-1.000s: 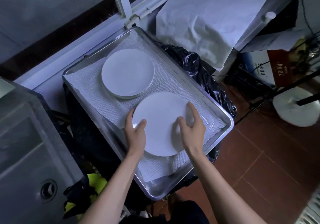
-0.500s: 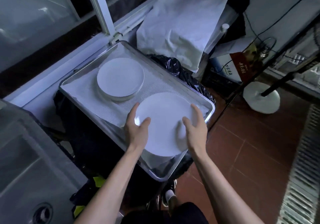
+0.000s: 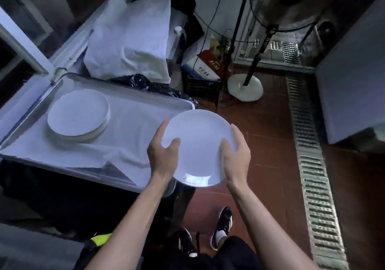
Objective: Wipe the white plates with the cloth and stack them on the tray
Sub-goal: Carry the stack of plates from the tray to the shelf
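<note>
A: Plate [image 3: 198,144] — where is it now?
B: Lifted off the tray [image 3: 133,100], now out past its right corner, over the floor; probably going for a wipe.
A: And the hands?
B: Left hand [image 3: 163,155] and right hand [image 3: 236,155] clasp opposite rims, thumbs on top, fingers curled beneath.

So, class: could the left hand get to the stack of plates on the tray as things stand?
Probably not yet: the path over the tray to the stack looks open, but the left hand and right hand both hold a plate.
</note>
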The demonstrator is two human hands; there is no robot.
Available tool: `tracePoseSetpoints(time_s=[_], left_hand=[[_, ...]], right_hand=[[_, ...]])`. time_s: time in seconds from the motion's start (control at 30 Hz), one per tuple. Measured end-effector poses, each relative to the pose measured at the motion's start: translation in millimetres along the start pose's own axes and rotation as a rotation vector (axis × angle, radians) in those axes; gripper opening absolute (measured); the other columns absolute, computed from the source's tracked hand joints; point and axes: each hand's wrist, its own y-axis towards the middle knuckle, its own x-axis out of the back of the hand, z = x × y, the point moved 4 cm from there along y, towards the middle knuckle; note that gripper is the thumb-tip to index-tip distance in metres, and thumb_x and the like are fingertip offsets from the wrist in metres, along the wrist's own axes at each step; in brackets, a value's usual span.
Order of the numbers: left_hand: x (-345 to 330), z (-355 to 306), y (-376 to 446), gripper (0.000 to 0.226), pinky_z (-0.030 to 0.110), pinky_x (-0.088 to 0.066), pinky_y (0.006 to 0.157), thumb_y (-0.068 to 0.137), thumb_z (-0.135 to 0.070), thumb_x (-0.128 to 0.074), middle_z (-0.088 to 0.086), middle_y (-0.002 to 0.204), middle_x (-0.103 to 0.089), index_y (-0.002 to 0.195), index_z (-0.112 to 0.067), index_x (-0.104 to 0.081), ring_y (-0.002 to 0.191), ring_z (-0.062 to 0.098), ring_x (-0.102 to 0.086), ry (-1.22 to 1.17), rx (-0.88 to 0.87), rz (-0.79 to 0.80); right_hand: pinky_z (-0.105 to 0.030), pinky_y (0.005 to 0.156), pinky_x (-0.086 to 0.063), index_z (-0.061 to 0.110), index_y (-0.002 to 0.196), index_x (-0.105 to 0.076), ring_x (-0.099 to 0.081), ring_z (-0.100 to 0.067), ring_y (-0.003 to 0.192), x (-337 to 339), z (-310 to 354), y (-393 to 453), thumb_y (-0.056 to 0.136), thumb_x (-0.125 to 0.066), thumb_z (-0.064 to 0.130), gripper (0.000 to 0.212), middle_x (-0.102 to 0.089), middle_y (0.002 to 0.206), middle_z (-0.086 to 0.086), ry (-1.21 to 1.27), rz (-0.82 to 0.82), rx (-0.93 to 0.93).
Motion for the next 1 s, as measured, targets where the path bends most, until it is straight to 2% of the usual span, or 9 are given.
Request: tracePoseSetpoints(time_s=[0.1,0.27,0.33,0.4,0.53,0.67,0.73,0.87,1.0], left_hand=[[-47.6,-11.1,-17.0,0.059,0.034,-0.053,0.099,0.079,-0.020,-0.059,-0.015,0.131,-0.067,0.137,-0.031,-0.061,0.119,0.007,-0.062,0.034,-0.053,0.131],[-146.3,-27.1,-57.8,0.070,-0.005,-0.028,0.097,0.083,-0.012,-0.060,-0.018,0.146,-0.047,0.151,-0.023,-0.047,0.131,-0.009,-0.041,0.127,-0.153,0.367],[-191.3,-36.0,-79.7,0.071,0.007,-0.026,0.109,0.085,-0.012,-0.062,-0.015,0.150,-0.046,0.153,-0.024,-0.044,0.135,-0.006,-0.038,0.200,-0.215,0.468],[-237.8,-45.3,-105.0,0.069,0.023,-0.029,0.117,0.086,-0.015,-0.066,-0.015,0.151,-0.047,0.151,-0.027,-0.047,0.136,-0.002,-0.041,0.202,-0.223,0.530],[-327.8,-62.4,-168.7,0.068,0.021,-0.031,0.115,0.084,-0.018,-0.073,-0.026,0.144,-0.049,0.147,-0.033,-0.052,0.125,-0.017,-0.041,0.168,-0.215,0.620],[-404.6,-82.3,-233.9,0.069,0.023,-0.034,0.115,0.082,-0.013,-0.074,-0.030,0.138,-0.049,0.144,-0.033,-0.054,0.128,-0.011,-0.045,0.151,-0.265,0.698],[-446.0,-91.5,-272.2,0.069,0.028,-0.038,0.114,0.081,-0.012,-0.075,-0.031,0.137,-0.050,0.144,-0.032,-0.054,0.128,-0.007,-0.048,0.146,-0.270,0.738],[-519.7,-109.3,-345.0,0.068,0.011,-0.041,0.097,0.079,-0.010,-0.075,-0.049,0.114,-0.053,0.139,-0.036,-0.058,0.109,-0.025,-0.051,0.115,-0.304,0.813],[-580.7,-119.5,-413.1,0.066,0.025,-0.045,0.104,0.078,-0.008,-0.075,-0.022,0.135,-0.061,0.138,-0.033,-0.060,0.119,-0.003,-0.056,0.106,-0.311,0.901]], right_hand=[[0.005,0.086,-0.036,0.026,0.141,-0.058,-0.048,0.026,0.113,51.6,-6.2,-0.5,0.091,-0.059,0.013,0.051,-0.058,0.125,0.030,0.040,-0.126,-0.019],[0.008,0.084,-0.033,0.026,0.142,-0.056,-0.044,0.032,0.109,155.5,-18.0,1.8,0.091,-0.060,0.014,0.052,-0.055,0.122,0.036,0.043,-0.313,-0.042],[0.006,0.086,-0.034,0.027,0.144,-0.054,-0.044,0.030,0.111,202.7,-23.7,2.1,0.092,-0.060,0.016,0.053,-0.054,0.129,0.031,0.036,-0.385,-0.052],[-0.006,0.096,-0.038,0.029,0.144,-0.054,-0.047,0.018,0.120,252.8,-29.3,2.2,0.092,-0.061,0.018,0.054,-0.054,0.136,0.026,0.047,-0.463,-0.065],[-0.024,0.100,-0.044,0.031,0.142,-0.055,-0.051,-0.001,0.126,355.3,-39.2,2.5,0.088,-0.063,0.021,0.055,-0.056,0.136,0.022,0.075,-0.591,-0.078],[-0.006,0.085,-0.042,0.037,0.139,-0.056,-0.053,0.011,0.114,451.8,-45.9,2.8,0.082,-0.063,0.020,0.059,-0.055,0.119,0.037,0.111,-0.663,-0.052],[-0.001,0.082,-0.039,0.034,0.138,-0.057,-0.052,0.016,0.110,507.1,-49.2,-1.3,0.083,-0.064,0.015,0.058,-0.057,0.120,0.035,0.112,-0.713,-0.049],[-0.018,0.093,-0.043,0.029,0.144,-0.054,-0.050,-0.003,0.124,606.9,-54.8,-13.7,0.086,-0.063,0.010,0.061,-0.055,0.131,0.021,0.123,-0.795,-0.068],[-0.013,0.087,-0.041,0.031,0.144,-0.054,-0.050,-0.002,0.122,688.6,-60.9,-35.2,0.085,-0.062,0.010,0.063,-0.054,0.130,0.023,0.130,-0.906,-0.069]])
